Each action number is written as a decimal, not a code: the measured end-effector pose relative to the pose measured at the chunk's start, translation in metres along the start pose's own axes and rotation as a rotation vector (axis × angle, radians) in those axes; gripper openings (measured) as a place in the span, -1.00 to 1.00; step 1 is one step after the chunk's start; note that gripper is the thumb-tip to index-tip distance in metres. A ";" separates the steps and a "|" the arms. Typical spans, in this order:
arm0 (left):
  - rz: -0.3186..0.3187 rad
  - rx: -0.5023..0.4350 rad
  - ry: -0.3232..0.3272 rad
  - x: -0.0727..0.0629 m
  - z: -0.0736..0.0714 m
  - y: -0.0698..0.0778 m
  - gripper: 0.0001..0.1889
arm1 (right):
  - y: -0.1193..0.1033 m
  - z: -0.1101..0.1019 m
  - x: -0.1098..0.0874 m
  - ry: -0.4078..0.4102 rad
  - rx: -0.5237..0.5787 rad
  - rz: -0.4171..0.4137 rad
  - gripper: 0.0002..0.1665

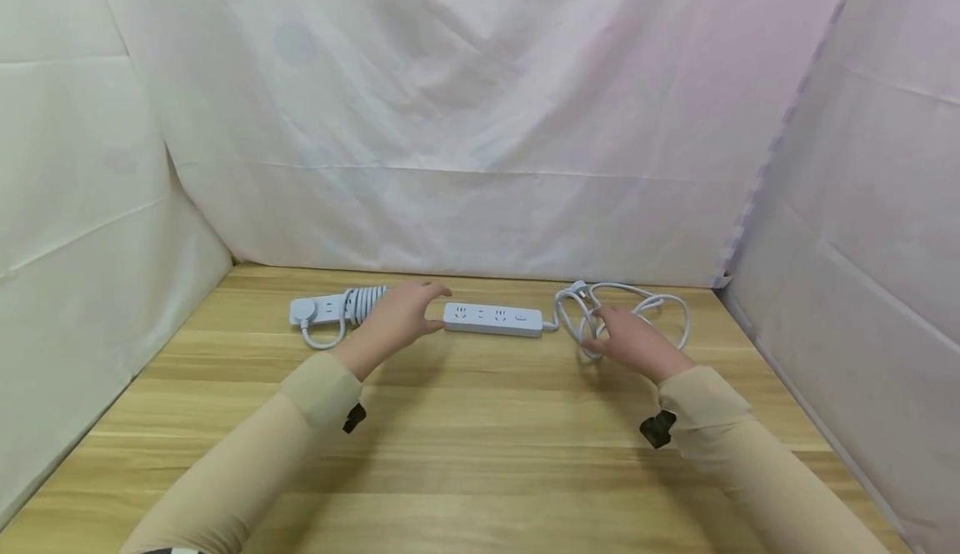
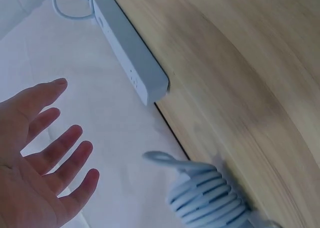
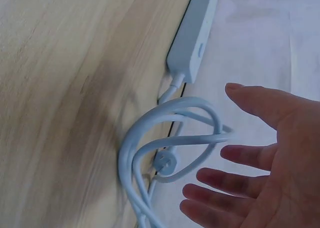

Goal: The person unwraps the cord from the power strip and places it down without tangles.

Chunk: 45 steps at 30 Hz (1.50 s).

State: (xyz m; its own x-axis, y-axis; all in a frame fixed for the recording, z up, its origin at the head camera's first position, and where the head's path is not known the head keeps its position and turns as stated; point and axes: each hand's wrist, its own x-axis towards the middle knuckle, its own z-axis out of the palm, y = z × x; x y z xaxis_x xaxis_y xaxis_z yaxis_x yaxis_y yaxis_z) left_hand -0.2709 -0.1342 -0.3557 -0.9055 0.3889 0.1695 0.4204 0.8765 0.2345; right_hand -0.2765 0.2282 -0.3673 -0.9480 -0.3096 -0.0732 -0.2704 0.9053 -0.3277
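A white power strip (image 1: 492, 319) lies on the table between the two hands, its cord (image 1: 660, 297) spread in loose loops to the right. My left hand (image 1: 405, 314) hovers near the strip's left end, fingers spread and nothing held; the left wrist view shows its palm and parted fingers. Over the loose loops is my right hand (image 1: 633, 339), its fingers relaxed and apart beside the cord in the right wrist view. The plug (image 3: 166, 161) sits among those loops. Left of the left hand lies a second power strip (image 1: 327, 310), with its cord wound around it in tight coils (image 2: 207, 195).
Everything lies on a wood-grain table (image 1: 480, 454). A pale cloth (image 1: 480, 121) hangs behind it, with further cloth walls at the left (image 1: 67, 246) and right (image 1: 862, 246).
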 end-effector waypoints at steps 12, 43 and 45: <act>-0.012 0.021 0.111 -0.035 -0.024 -0.025 -0.49 | -0.019 0.003 -0.009 0.089 -0.107 -0.094 -0.22; -0.179 0.017 0.090 -0.101 -0.031 -0.144 -0.40 | -0.110 0.029 -0.004 0.030 -0.081 -0.271 -0.27; -0.185 0.011 0.084 -0.102 -0.030 -0.153 -0.39 | -0.114 0.031 -0.002 0.025 -0.095 -0.274 -0.27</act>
State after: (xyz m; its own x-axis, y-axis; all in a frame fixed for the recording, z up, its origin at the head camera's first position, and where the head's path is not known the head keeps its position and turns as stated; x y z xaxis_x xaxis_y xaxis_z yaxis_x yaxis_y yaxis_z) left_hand -0.2414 -0.3167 -0.3806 -0.9591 0.1962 0.2041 0.2461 0.9342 0.2585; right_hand -0.2386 0.1166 -0.3588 -0.8409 -0.5404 0.0298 -0.5306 0.8124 -0.2420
